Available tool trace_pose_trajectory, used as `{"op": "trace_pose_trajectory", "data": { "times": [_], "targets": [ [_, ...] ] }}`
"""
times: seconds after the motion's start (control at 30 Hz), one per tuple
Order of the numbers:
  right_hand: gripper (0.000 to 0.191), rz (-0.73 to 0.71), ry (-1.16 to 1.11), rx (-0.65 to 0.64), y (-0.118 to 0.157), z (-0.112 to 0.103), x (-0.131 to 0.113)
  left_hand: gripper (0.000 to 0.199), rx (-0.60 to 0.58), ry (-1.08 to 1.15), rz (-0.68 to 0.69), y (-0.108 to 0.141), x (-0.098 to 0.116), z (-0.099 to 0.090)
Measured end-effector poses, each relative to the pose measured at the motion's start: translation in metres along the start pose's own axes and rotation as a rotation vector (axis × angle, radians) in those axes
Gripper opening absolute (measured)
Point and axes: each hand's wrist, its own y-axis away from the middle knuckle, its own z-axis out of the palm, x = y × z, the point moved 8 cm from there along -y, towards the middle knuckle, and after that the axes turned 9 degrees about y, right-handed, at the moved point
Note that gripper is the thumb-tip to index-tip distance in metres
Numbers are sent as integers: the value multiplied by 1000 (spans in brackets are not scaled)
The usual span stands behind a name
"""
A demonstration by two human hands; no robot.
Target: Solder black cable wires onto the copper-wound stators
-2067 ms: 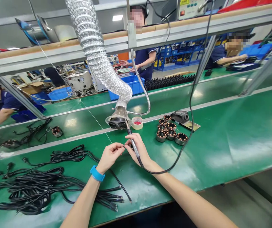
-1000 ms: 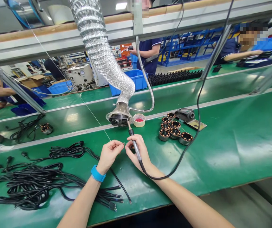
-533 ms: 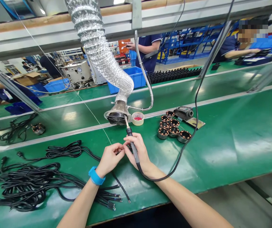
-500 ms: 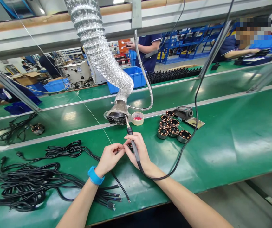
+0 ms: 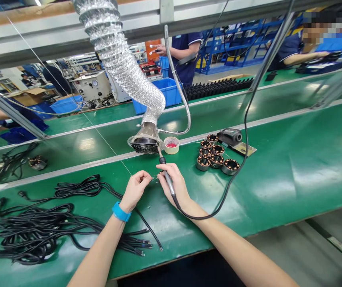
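Observation:
My right hand (image 5: 174,184) is closed around a soldering iron (image 5: 168,181), whose tip points up beside the fume extractor hood (image 5: 145,141). Thin wire ends show between my two hands, and most of a small part by my right fingers is hidden. My left hand (image 5: 135,190), with a blue wristband, pinches a thin wire end (image 5: 153,178) at its fingertips. Under and left of my left wrist, black power cables (image 5: 36,231) lie in coils, their stripped ends near the table's front edge.
Several copper-wound stators (image 5: 217,157) stand right of centre beside a grey iron holder (image 5: 232,136). A tape roll (image 5: 171,145) sits by the hood. A silver duct (image 5: 129,67) hangs overhead. The iron's cord loops right. People work beyond the bench.
My hands have moved slightly apart, and wire ends now show between them. The view has shifted a little, so the background sits higher and further left.

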Motion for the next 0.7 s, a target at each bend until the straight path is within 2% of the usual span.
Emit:
{"op": "trace_pose_trajectory", "data": {
  "times": [0.17, 0.23, 0.43, 0.7],
  "targets": [
    [21, 141, -15, 180, -1, -28, 15, 22, 27, 13, -32, -10, -10, 0],
    [25, 142, -27, 218, 1, -33, 18, 23, 17, 9, -41, -11, -13, 1],
    [31, 55, -73, 190, 3, -30, 14, 24, 20, 14, -48, -11, -12, 2],
    [30, 57, -35, 131, 2, -22, 13, 26, 25, 25, -67, -9, -11, 3]
  ]
}}
